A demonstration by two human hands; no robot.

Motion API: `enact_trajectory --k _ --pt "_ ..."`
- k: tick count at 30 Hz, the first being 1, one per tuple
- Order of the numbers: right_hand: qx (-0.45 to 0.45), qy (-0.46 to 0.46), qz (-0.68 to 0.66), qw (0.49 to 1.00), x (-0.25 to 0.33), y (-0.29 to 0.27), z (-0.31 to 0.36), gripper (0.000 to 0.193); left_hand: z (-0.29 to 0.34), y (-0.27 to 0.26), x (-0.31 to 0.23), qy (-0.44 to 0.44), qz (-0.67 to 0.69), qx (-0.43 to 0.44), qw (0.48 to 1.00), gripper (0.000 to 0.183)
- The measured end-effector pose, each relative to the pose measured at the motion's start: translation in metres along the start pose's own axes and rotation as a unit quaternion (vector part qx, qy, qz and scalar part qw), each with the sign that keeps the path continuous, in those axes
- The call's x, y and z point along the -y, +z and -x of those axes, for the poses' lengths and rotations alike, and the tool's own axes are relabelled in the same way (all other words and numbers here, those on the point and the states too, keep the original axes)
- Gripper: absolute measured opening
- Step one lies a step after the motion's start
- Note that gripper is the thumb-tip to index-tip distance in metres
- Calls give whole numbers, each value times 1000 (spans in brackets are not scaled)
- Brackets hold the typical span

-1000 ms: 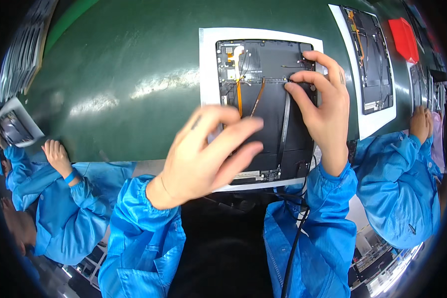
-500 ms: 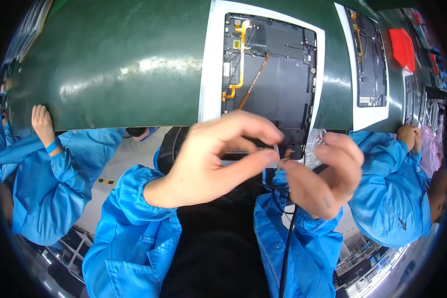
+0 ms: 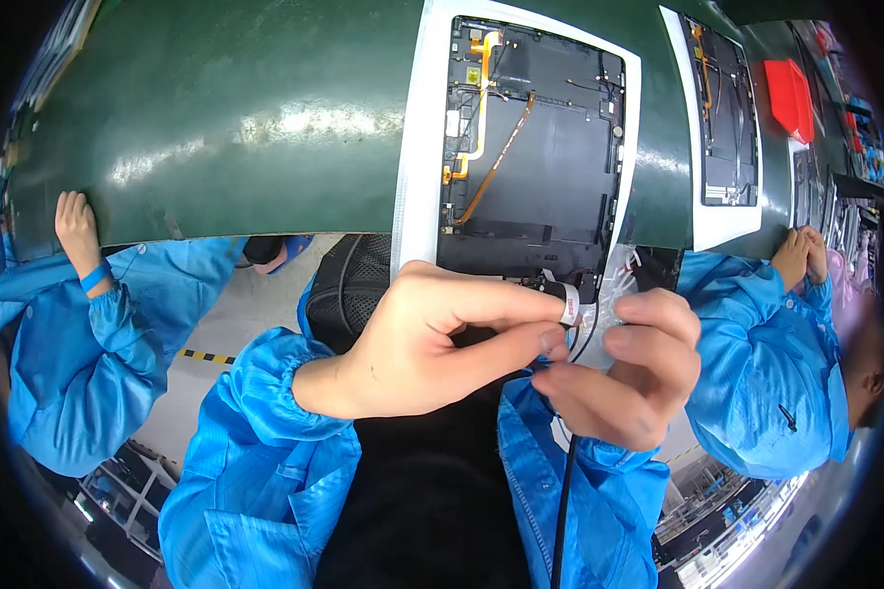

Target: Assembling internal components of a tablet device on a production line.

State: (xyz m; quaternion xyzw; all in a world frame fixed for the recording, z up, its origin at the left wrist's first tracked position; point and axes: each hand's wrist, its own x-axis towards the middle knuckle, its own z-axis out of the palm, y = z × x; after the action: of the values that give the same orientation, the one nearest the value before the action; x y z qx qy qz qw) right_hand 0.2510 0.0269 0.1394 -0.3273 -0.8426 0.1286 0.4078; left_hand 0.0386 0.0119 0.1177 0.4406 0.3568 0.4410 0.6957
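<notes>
My left hand (image 3: 403,348) reaches in over the near edge of the bench with thumb and index finger close together. A small white printed label (image 3: 573,304) lies at the index fingertip, curved against it. My right hand (image 3: 634,373) is just to its right, its fingers bent and apart, the thumb close to the left thumb. I see nothing held in it. A thin black cable (image 3: 568,491) runs up past the right hand. Beyond the hands lies an opened black device housing (image 3: 560,177) with orange flex cables; my left hand hides part of its near end.
The housing rests on a white sheet (image 3: 420,187) on the green bench (image 3: 216,88). A second housing (image 3: 732,118) and a red bin (image 3: 789,103) are farther right. Clear plastic (image 3: 614,285) hangs by the bench edge. People in blue smocks sit on both sides.
The white label has come into view at my left index fingertip. My right hand has moved slightly down and left, its fingers turning. The view has shifted a little.
</notes>
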Motion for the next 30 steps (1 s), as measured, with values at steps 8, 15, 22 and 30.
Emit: enact_trajectory --k 8,15,22,30 --pt "31 37 -14 999 -9 0 -5 42 1 -5 9 94 -79 11 992 25" --pt "43 -6 53 998 -8 7 -1 39 7 -5 20 168 -189 -6 968 29" --pt "75 -31 97 992 -10 7 -3 32 6 -2 21 162 -210 -9 964 29" --pt "89 16 40 995 -28 3 -4 17 8 -11 20 109 -174 76 976 28"
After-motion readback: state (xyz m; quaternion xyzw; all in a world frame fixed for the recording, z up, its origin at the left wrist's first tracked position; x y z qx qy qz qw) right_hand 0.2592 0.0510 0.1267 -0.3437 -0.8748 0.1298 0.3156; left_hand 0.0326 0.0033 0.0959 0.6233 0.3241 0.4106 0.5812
